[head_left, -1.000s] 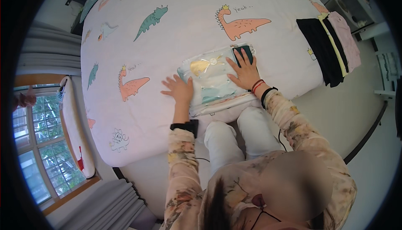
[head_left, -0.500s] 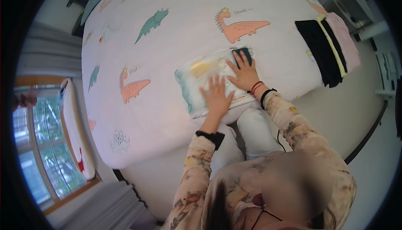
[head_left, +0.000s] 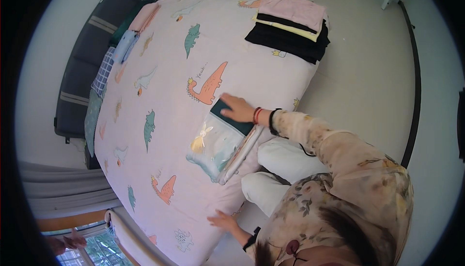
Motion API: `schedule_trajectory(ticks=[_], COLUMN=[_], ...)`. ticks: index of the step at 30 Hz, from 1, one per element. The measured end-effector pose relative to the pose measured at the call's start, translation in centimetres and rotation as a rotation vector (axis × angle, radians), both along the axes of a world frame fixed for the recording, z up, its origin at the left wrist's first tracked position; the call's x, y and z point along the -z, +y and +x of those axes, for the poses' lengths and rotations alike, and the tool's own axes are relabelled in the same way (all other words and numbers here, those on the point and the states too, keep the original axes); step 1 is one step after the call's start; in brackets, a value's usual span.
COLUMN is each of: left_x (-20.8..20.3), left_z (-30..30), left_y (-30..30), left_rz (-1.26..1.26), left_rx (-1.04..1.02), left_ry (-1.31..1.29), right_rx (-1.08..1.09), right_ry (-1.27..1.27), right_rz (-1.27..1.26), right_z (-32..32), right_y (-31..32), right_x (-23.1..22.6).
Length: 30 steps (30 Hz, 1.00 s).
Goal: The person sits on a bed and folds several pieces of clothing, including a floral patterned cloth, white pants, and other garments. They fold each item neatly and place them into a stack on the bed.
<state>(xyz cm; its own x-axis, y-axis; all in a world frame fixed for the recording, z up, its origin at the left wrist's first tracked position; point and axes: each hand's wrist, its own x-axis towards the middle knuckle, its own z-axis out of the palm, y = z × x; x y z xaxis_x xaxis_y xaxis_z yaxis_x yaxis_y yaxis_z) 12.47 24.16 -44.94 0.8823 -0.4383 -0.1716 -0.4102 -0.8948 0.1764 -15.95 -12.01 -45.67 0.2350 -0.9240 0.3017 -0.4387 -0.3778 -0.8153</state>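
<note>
A folded pale blue and white cloth bundle (head_left: 207, 146) lies on the bed in what looks like a clear plastic bag, with a rabbit and a yellow patch showing. Across its far end runs a dark green band (head_left: 235, 120). My right hand (head_left: 236, 107) rests over that band, fingers stretched out and not wrapped round anything. Well apart from the bundle, my left hand (head_left: 224, 221) touches the near edge of the bed with its fingers spread, holding nothing.
The bed's dinosaur-print sheet (head_left: 169, 91) spreads beneath everything. Folded black, yellow and pink clothes (head_left: 290, 23) lie at its far right corner. Pillows and folded cloths (head_left: 127, 45) line the dark headboard (head_left: 87, 67). Grey curtains (head_left: 68, 188) hang at the left, above a window.
The view has turned, so the bed and bundle appear rotated. My left hand has come off the bundle to the bed's edge. My right hand stays at the dark green end.
</note>
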Motion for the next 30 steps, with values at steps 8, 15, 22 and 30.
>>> schedule_trajectory(ticks=[8,15,22,30], left_x=[-5.6,-7.2,-6.6,-6.2], left_z=[-5.1,-8.5,-8.3,-8.4], left_y=[6.1,4.5,4.8,2.0], left_rz=[-0.386,-0.413,-0.514,-0.564], left_rx=[0.071,0.154,0.159,0.079], left_ry=[0.127,0.197,0.227,0.404], right_rx=[0.758,1.002,0.742,0.027], right_ry=[-0.930,-1.039,-1.004,-0.545], right_rz=[0.125,0.393,0.616,1.031], right_z=[-25.7,-35.7,-31.0,-12.4], right_y=[-3.9,-3.8,-2.4,2.9], right_x=[-2.8,-6.2,-3.3,1.1])
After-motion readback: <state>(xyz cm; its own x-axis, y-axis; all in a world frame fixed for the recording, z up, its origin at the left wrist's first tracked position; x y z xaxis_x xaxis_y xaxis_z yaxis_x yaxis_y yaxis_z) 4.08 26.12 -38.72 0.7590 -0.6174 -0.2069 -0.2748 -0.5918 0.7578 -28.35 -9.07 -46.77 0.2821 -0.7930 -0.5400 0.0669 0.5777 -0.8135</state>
